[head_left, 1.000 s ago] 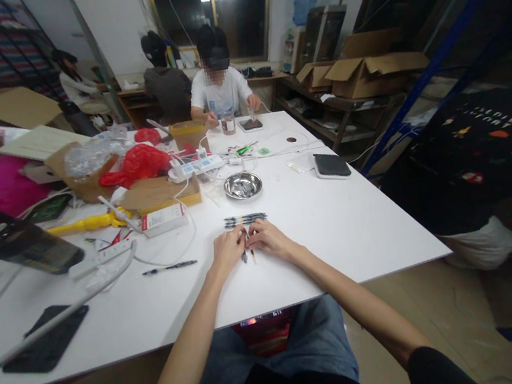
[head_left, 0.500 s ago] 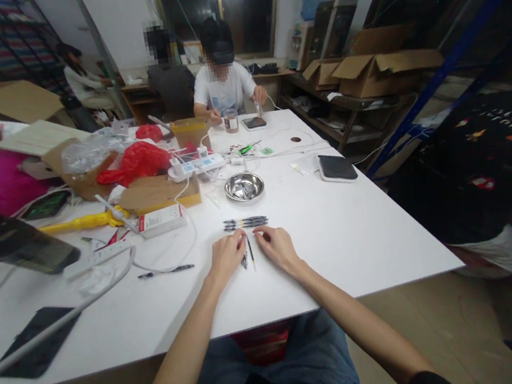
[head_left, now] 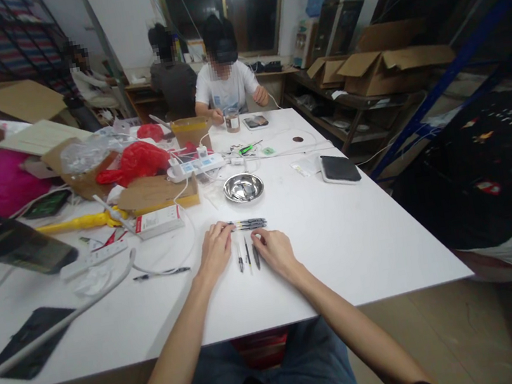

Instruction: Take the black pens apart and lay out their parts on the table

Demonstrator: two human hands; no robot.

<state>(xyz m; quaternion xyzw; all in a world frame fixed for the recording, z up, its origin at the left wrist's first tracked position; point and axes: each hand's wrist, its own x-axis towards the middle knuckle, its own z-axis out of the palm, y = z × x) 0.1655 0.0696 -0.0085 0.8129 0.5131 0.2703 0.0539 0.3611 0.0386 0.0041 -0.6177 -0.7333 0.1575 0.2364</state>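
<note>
Black pens (head_left: 254, 224) lie in a row on the worker's side of the metal bowl (head_left: 231, 190); farther from the bowl rest a clear tube (head_left: 241, 262), thin refill (head_left: 248, 258) and dark barrel (head_left: 257, 260), likely light, stiff and slick, best pinched mid-length. The left hand (head_left: 215, 249), fingers curled, touches the row; the right hand (head_left: 274, 250), half closed, sits by the dark barrel. I cannot tell whether either pinches.
</note>
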